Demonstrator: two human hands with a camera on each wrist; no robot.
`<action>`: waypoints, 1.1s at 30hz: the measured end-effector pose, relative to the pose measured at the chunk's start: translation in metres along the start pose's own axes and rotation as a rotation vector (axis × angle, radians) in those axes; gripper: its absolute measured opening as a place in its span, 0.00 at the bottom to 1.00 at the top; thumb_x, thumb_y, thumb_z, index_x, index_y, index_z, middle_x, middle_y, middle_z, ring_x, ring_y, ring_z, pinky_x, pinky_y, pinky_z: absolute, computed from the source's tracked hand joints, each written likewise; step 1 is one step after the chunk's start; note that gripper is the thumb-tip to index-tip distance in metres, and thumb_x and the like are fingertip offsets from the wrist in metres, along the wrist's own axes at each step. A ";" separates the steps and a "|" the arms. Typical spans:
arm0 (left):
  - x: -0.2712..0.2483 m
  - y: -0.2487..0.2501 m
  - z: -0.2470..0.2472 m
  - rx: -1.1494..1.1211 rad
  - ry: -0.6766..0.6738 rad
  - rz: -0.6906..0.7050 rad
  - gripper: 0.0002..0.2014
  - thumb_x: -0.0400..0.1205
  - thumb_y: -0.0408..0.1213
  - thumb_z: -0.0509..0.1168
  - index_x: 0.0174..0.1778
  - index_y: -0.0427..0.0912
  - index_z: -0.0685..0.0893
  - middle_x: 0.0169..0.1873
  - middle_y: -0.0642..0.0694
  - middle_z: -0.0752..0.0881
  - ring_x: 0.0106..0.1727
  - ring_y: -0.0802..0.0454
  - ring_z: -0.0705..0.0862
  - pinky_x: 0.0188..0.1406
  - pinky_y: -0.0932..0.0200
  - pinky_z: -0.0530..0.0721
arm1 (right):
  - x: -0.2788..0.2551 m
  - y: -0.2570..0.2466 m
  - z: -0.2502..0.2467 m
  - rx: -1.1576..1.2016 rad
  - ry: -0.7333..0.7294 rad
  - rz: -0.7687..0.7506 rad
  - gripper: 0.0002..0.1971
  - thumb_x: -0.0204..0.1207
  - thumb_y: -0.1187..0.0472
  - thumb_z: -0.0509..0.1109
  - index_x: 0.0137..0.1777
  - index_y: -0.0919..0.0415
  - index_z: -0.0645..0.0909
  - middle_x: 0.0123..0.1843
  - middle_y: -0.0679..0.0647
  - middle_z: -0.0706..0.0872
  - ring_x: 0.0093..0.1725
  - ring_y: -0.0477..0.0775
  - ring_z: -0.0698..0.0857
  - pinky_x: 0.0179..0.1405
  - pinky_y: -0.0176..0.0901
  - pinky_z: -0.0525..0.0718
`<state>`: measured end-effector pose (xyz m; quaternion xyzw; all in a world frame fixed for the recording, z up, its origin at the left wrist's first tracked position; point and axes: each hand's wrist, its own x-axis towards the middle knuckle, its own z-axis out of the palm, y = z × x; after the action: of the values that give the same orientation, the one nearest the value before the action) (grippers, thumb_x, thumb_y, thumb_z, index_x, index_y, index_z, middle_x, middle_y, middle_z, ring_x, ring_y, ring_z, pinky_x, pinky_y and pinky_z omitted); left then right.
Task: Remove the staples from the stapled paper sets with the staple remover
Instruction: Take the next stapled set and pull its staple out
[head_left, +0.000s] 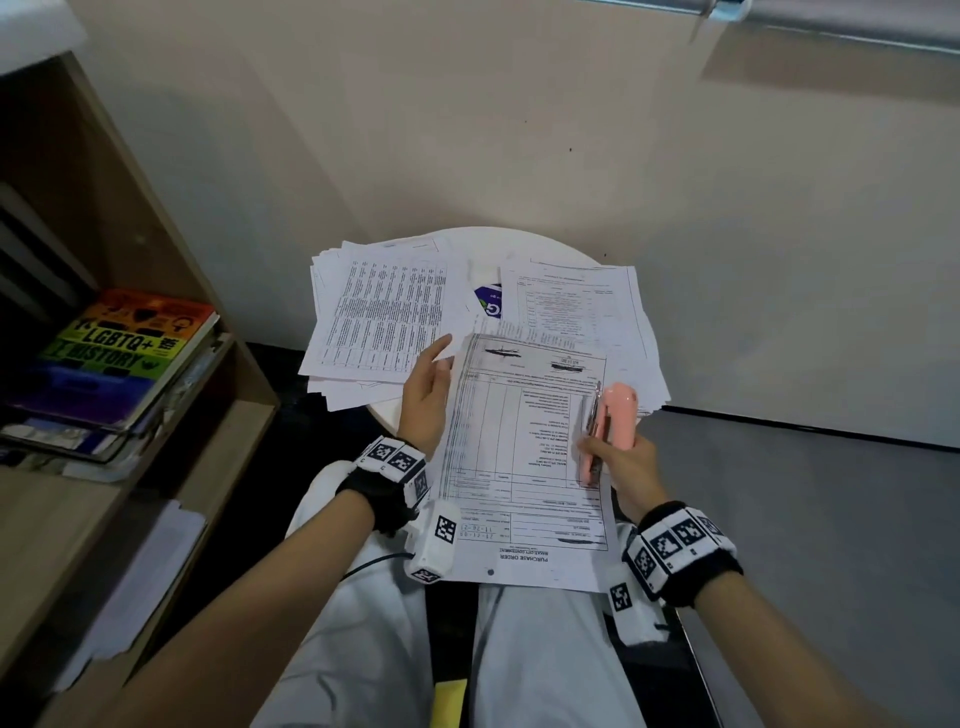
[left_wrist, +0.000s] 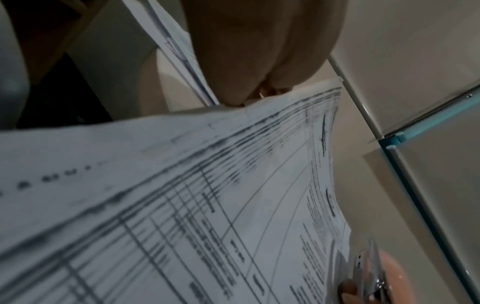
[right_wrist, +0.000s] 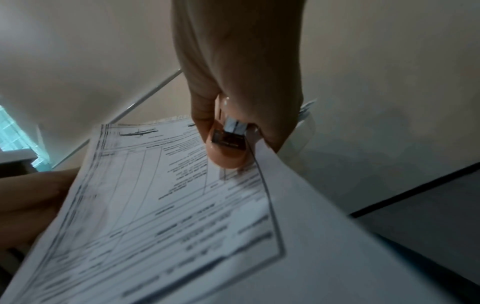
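Stapled paper set (head_left: 524, 467): a white printed form ruled into table columns, headed "PURCHASE ORDER" at its near edge, with two black scribbled-out patches near its far edge. It is held in the air over the person's lap, just in front of the round table (head_left: 498, 234), its far edge lifted toward the table. In the left wrist view the sheet (left_wrist: 182, 205) bows slightly; in the right wrist view (right_wrist: 155, 205) several page edges show along its left side. No staple can be made out in any view.

Staple remover (head_left: 610, 428): a pale pink plastic body with a metal blade along its left side, lying against the right margin of the form. The right wrist view shows its rounded pink end (right_wrist: 228, 152) with a small metal insert.

Right hand (head_left: 618, 467): fingers and thumb curled round the staple remover, the thumb also pressing on the paper margin.

Left hand (head_left: 426, 400): fingers pinched on the left edge of the form near its far corner, thumb on top.

Surroundings: two loose stacks of printed sheets on the table, left pile (head_left: 379, 327) and right pile (head_left: 582, 317), with a small blue and white packet (head_left: 491, 301) between them. A wooden shelf (head_left: 156, 260) at left holds a rainbow-covered book (head_left: 124, 353).
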<state>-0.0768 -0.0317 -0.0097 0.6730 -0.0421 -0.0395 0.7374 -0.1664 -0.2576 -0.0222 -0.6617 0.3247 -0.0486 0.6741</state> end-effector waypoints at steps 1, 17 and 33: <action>-0.001 0.000 -0.001 -0.029 -0.026 -0.030 0.16 0.89 0.36 0.52 0.72 0.50 0.72 0.56 0.46 0.85 0.63 0.49 0.83 0.70 0.44 0.78 | 0.000 0.001 -0.001 0.022 -0.001 0.019 0.11 0.71 0.75 0.75 0.50 0.68 0.79 0.41 0.60 0.83 0.37 0.55 0.83 0.33 0.43 0.87; -0.011 0.006 -0.019 -0.287 -0.361 -0.290 0.32 0.75 0.37 0.64 0.78 0.45 0.65 0.42 0.51 0.90 0.28 0.62 0.85 0.16 0.71 0.79 | 0.006 0.004 -0.008 0.157 -0.012 0.146 0.12 0.70 0.76 0.74 0.53 0.73 0.81 0.39 0.62 0.86 0.36 0.60 0.85 0.37 0.48 0.89; -0.016 0.013 -0.013 -0.261 -0.332 -0.334 0.27 0.79 0.31 0.61 0.76 0.40 0.67 0.39 0.44 0.88 0.21 0.62 0.82 0.14 0.72 0.77 | 0.002 0.000 -0.009 0.173 -0.038 0.166 0.08 0.71 0.77 0.72 0.49 0.72 0.80 0.41 0.65 0.85 0.38 0.62 0.85 0.37 0.50 0.89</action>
<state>-0.0909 -0.0154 0.0019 0.5541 -0.0456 -0.2756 0.7842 -0.1692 -0.2667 -0.0223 -0.5727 0.3600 -0.0076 0.7364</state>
